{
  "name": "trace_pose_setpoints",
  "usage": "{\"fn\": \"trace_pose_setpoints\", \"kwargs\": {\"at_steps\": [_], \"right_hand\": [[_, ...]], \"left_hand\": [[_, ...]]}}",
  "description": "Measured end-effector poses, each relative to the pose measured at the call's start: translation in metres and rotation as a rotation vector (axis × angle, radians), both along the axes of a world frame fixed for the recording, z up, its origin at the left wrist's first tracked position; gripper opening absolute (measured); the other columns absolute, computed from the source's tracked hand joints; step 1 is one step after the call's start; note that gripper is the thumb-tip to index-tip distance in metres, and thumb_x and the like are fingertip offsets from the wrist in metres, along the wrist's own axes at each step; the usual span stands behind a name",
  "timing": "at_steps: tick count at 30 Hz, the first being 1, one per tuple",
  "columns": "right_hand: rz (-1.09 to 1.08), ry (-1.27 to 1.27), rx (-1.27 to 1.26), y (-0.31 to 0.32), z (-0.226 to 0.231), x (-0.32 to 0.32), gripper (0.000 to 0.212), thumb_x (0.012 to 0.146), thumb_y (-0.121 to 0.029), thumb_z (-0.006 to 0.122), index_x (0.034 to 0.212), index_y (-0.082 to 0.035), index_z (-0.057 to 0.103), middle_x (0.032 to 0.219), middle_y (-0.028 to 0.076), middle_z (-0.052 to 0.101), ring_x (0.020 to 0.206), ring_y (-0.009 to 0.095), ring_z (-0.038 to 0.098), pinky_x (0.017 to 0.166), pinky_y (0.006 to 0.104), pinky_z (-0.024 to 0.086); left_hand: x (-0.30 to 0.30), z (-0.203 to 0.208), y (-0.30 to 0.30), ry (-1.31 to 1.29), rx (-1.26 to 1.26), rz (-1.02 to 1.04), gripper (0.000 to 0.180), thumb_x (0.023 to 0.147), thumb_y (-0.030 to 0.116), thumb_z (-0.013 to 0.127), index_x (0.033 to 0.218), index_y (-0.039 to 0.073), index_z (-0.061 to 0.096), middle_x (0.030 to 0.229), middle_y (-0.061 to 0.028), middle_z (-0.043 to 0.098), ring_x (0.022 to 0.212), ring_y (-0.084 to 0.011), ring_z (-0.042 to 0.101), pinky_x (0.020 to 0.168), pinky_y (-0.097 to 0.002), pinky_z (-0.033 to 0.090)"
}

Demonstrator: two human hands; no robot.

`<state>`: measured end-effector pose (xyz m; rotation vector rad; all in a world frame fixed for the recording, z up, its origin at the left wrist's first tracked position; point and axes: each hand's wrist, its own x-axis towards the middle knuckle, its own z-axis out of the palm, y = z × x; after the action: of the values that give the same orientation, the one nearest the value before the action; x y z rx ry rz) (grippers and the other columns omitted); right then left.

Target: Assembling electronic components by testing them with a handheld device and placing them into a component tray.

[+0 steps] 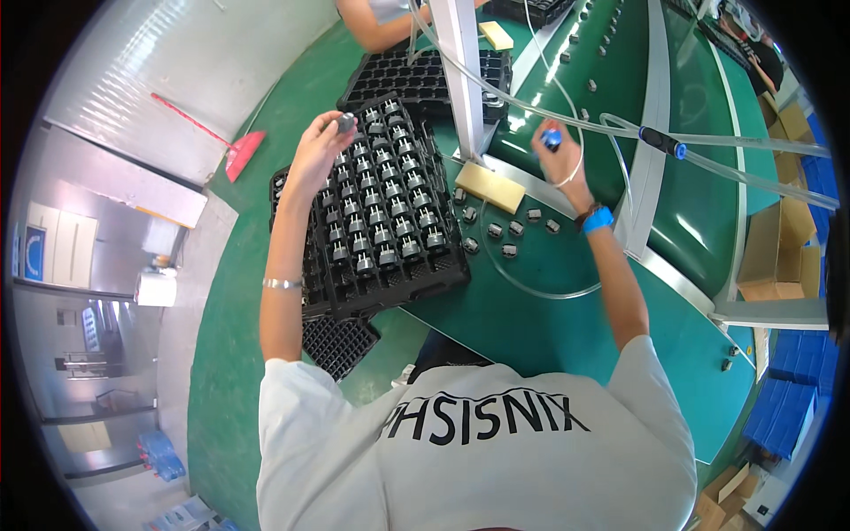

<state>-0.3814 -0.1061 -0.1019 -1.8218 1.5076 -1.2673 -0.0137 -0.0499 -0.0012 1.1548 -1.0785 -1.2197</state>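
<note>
My left hand (pixel 317 152) is closed, pinching a small dark grey plug part (pixel 346 123) above the far left edge of a black tray (pixel 425 273). Rows of grey plugs (pixel 376 215) with upright metal pins fill most of that tray. Over at the right, my right hand (pixel 561 161) wraps round a blue and dark hand tool (pixel 551 139); its exact kind is hard to make out. Thin clear tubing passes close to this hand. Several loose plug parts (pixel 494 229) lie on the green table (pixel 567 327) between the tray and my right forearm.
A yellow block (pixel 491 186) lies beside a white metal post (pixel 460 80). Clear air tubes with a blue-black connector (pixel 661 142) cross at the right. Behind the tray stands another black tray (pixel 390 84), near another person's arm (pixel 376 28). A green conveyor belt (pixel 611 106) carries small parts.
</note>
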Motion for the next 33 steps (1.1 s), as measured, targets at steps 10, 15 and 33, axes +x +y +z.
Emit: {"fn": "trace_pose_setpoints", "kwargs": {"at_steps": [10,15,33], "right_hand": [[-0.182,0.268,-0.224,-0.045,-0.031,-0.051,0.034,0.077,-0.023,0.059,0.106,-0.004,0.055,0.101,0.016,0.057,0.094,0.035,0.053,0.079,0.0422,0.043],[0.358,-0.486,0.116,0.027,0.024,-0.003,0.025,0.079,-0.022,0.058,0.098,-0.005,0.056,0.093,0.011,0.058,0.083,0.019,0.054,0.076,0.0283,0.043],[0.857,-0.857,0.816,0.131,0.106,0.042,0.038,0.087,-0.028,0.046,0.113,0.0,0.046,0.103,0.007,0.055,0.091,0.014,0.056,0.077,0.0261,0.047]], "left_hand": [[-0.098,0.02,0.111,0.147,-0.003,-0.025,0.022,0.086,0.01,0.051,0.107,0.002,0.05,0.1,-0.0066,0.055,0.09,-0.0132,0.055,0.081,-0.025,0.044],[-0.128,0.017,0.128,0.048,-0.245,-0.086,0.029,0.071,-0.008,0.063,0.096,0.002,0.052,0.1,-0.0056,0.049,0.091,-0.0144,0.056,0.08,-0.0244,0.046],[-0.158,0.012,0.141,-0.172,-0.461,-0.07,0.03,0.068,-0.008,0.065,0.095,0.0,0.058,0.101,-0.0079,0.046,0.087,-0.0155,0.054,0.076,-0.0264,0.05]]}}
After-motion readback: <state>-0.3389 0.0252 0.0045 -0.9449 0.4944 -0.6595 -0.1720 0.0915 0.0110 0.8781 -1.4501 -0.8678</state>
